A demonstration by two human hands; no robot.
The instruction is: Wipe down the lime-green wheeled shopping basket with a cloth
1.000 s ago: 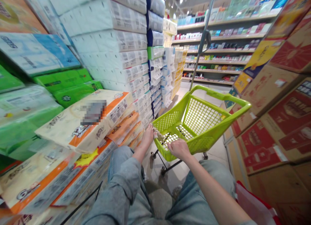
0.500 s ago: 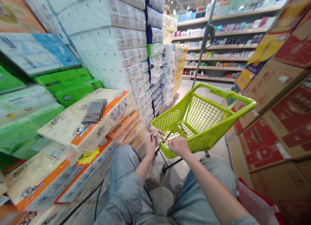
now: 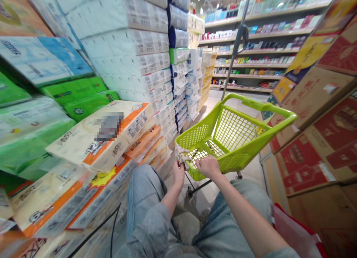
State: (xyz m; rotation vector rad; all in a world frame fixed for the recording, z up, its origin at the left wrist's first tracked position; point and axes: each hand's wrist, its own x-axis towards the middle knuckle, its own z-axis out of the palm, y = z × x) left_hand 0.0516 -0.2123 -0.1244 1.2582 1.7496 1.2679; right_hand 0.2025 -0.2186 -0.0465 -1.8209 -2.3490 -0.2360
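Observation:
A lime-green shopping cart basket (image 3: 244,155) with lattice walls stands in front of my knees, its handle on the far side. Over its near left corner lies a pale, patterned cloth (image 3: 182,152). My left hand (image 3: 178,170) is just below that corner, fingers closed on the lower end of the cloth. Closed over the near rim, my right hand (image 3: 208,166) grips the basket to the right of the cloth. The fingertips of my right hand are hidden behind the rim.
Packs of tissue paper (image 3: 100,139) are piled on the left, with a tall stack of white packs (image 3: 150,38) behind. Red and brown cartons (image 3: 309,154) line the right. A metal pole (image 3: 235,50) rises beyond the cart, before stocked shelves (image 3: 256,66). A black cable (image 3: 95,232) hangs lower left.
My left hand has moved slightly down and right along the basket's corner. The cloth, bunched at my fingers before, now spreads over the rim. My right hand keeps its place on the rim.

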